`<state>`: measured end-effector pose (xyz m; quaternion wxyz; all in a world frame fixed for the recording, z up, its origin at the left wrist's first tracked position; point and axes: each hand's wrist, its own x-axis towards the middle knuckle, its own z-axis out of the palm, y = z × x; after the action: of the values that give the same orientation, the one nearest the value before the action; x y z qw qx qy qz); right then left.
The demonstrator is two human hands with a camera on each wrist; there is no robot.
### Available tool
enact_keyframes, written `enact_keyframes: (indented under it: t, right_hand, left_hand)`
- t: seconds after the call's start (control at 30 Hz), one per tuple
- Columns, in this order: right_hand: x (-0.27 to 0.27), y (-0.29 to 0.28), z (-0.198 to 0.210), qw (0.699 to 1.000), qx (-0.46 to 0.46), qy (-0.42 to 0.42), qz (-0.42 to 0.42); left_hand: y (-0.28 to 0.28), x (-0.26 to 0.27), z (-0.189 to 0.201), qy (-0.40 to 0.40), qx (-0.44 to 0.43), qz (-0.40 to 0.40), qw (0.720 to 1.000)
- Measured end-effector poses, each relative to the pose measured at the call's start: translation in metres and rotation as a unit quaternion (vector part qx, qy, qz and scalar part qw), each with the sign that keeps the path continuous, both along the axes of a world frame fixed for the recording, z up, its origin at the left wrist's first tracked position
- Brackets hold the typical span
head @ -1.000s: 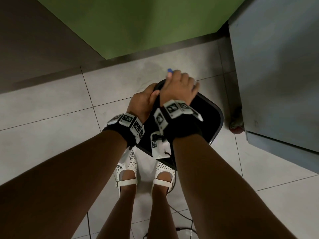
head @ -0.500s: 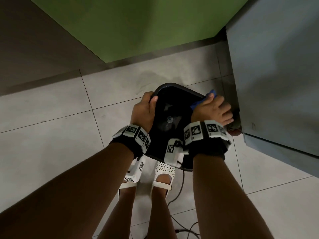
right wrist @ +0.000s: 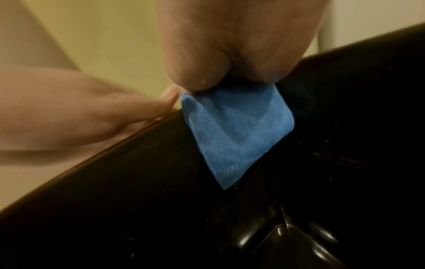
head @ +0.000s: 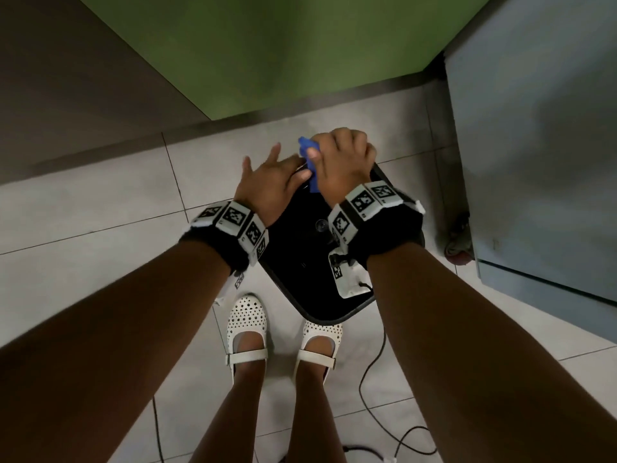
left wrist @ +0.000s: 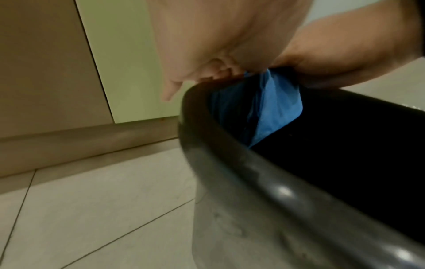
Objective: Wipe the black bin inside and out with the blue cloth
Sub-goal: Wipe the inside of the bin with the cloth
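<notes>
Head view, looking down: a black bin (head: 300,262) stands on a pale tiled floor (head: 100,212), just in front of the person's 2 white perforated shoes (head: 247,324); its open mouth faces up and its glossy inner base shows between the forearms. The right hand (head: 340,162) sits on the far rim of the bin with its fingers curled round a blue cloth (head: 312,172); 1 corner of the cloth sticks up beyond the knuckles and a strip hangs down inside the rim. The left hand (head: 270,182) lies just beside the right, fingers straight and slightly spread, its thumb close to the cloth; it holds nothing; whether it touches the rim cannot be told from this view.

Left wrist view: the cloth (left wrist: 276,107) drapes over the rim and down the inner wall of the bin (left wrist: 253,172); the left fingers (left wrist: 172,89) point down at the outer edge of the rim.

Right wrist view: the right hand (right wrist: 230,54) pinches the cloth (right wrist: 234,134) against the inner wall of the bin (right wrist: 138,209); the left hand (right wrist: 80,116) lies at the rim to the side.

Surroundings: a green panel (head: 283,45) and a grey skirting meet the floor behind the bin; a grey cabinet (head: 534,145) stands to the right; a black cable (head: 370,389) trails across the tiles near the shoes; marker-tagged wristbands (head: 233,222) wrap both wrists.
</notes>
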<state>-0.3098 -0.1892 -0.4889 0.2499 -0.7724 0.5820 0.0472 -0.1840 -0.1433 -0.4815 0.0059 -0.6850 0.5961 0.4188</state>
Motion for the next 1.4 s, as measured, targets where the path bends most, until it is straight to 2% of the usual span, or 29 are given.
enact_keyframes:
  t: [0.1, 0.17, 0.23, 0.33, 0.47, 0.53, 0.63, 0.7, 0.77, 0.87, 0.97, 1.1, 1.17, 1.23, 1.33, 1.4]
  right_hand:
    - [0.007, 0.003, -0.005, 1.0, -0.017, -0.016, -0.003]
    - [0.008, 0.008, -0.007, 0.997, -0.064, -0.019, -0.039]
    - [0.008, 0.013, -0.01, 0.992, -0.09, -0.011, -0.083]
    - [0.0, 0.019, -0.011, 0.978, -0.117, 0.015, -0.173]
    - [-0.02, 0.034, -0.009, 0.942, -0.071, 0.06, -0.324]
    - [-0.025, 0.04, -0.007, 0.929, -0.066, 0.071, -0.358]
    - [-0.022, 0.029, -0.006, 0.934, -0.036, 0.047, -0.352]
    - [-0.012, 0.017, -0.003, 0.958, -0.041, 0.021, -0.282]
    - [0.0, 0.01, 0.0, 0.984, -0.033, 0.003, -0.177]
    - [-0.002, 0.009, -0.002, 0.994, -0.038, -0.004, -0.103]
    - [-0.025, 0.018, 0.0, 0.988, -0.044, 0.018, -0.147]
    - [-0.058, 0.04, 0.002, 0.969, -0.007, 0.066, -0.237]
    - [-0.068, 0.051, -0.003, 0.944, -0.023, 0.105, -0.311]
    - [-0.069, 0.056, -0.004, 0.914, -0.101, 0.14, -0.366]
    - [-0.064, 0.046, -0.003, 0.919, -0.133, 0.077, -0.364]
    - [-0.064, 0.03, -0.006, 0.941, -0.155, 0.052, -0.297]
  left_hand:
    - [0.002, -0.002, 0.001, 0.049, 0.008, 0.037, 0.998]
    - [0.006, -0.005, 0.001, 0.058, 0.003, 0.076, 0.995]
    - [0.009, -0.006, 0.001, 0.048, 0.004, 0.08, 0.996]
    - [0.009, -0.005, 0.0, 0.043, 0.013, 0.073, 0.996]
    - [0.009, -0.006, 0.0, 0.041, 0.011, 0.079, 0.996]
    - [0.01, -0.007, 0.001, 0.046, 0.003, 0.081, 0.996]
    - [0.013, -0.009, 0.0, 0.071, -0.01, 0.07, 0.995]
    - [0.013, -0.009, -0.002, 0.084, -0.011, 0.07, 0.994]
    - [0.014, -0.009, -0.003, 0.09, -0.017, 0.079, 0.993]
    - [0.018, -0.01, -0.003, 0.091, -0.03, 0.109, 0.989]
    - [0.02, -0.016, -0.001, 0.074, -0.026, 0.132, 0.988]
    - [0.022, -0.021, -0.001, 0.082, -0.015, 0.168, 0.982]
    - [0.023, -0.022, -0.002, 0.088, -0.02, 0.192, 0.977]
    - [0.026, -0.023, -0.003, 0.091, -0.028, 0.206, 0.974]
    - [0.032, -0.022, -0.001, 0.098, -0.028, 0.241, 0.965]
    - [0.035, -0.017, -0.001, 0.08, -0.033, 0.265, 0.96]
